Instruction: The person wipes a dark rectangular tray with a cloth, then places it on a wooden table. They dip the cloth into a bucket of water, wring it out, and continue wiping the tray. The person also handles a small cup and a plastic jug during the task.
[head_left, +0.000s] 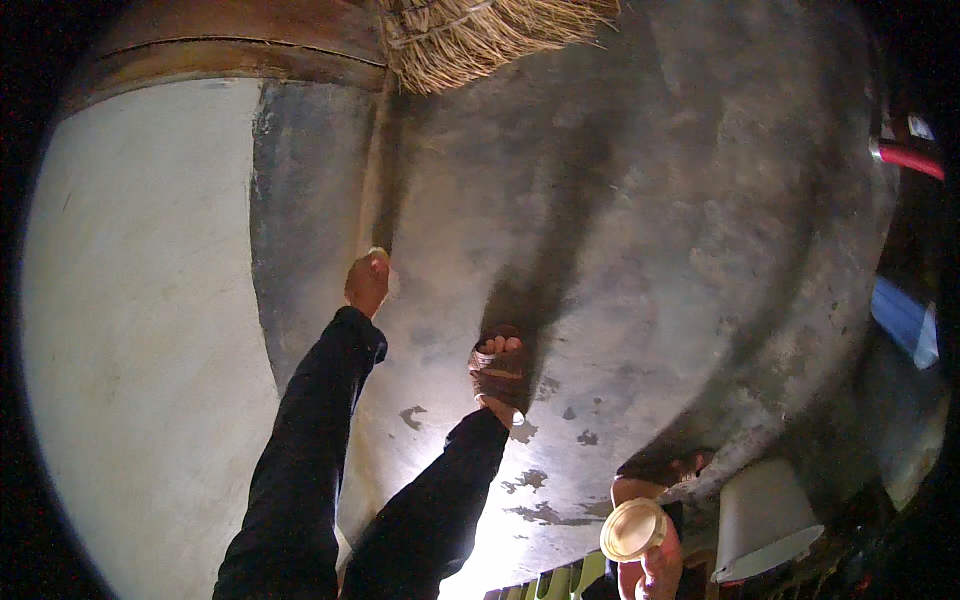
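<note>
Neither of my hands shows in the view. Before me, two legs in dark trousers (300, 442) reach up from the lower edge over a grey concrete floor (637, 285). One foot (367, 283) rests beside the wall's base; the other foot (499, 364) wears a strapped sandal and casts a long shadow. At the lower right, another person's bare limbs (664, 551) are partly visible, with a pale round lid or shallow bowl (634, 529) against them; how it is held is unclear. A straw broom head (487, 41) enters from the top, its handle hidden.
A white wall (142, 300) with a grey lower band (315, 195) runs along the left. A pale bucket (765, 517) tilts at the lower right, near green slats (559, 583). At the right edge are a red handle-like object (911, 159) and a blue object (900, 319). Dark wet patches (529, 480) mark the floor.
</note>
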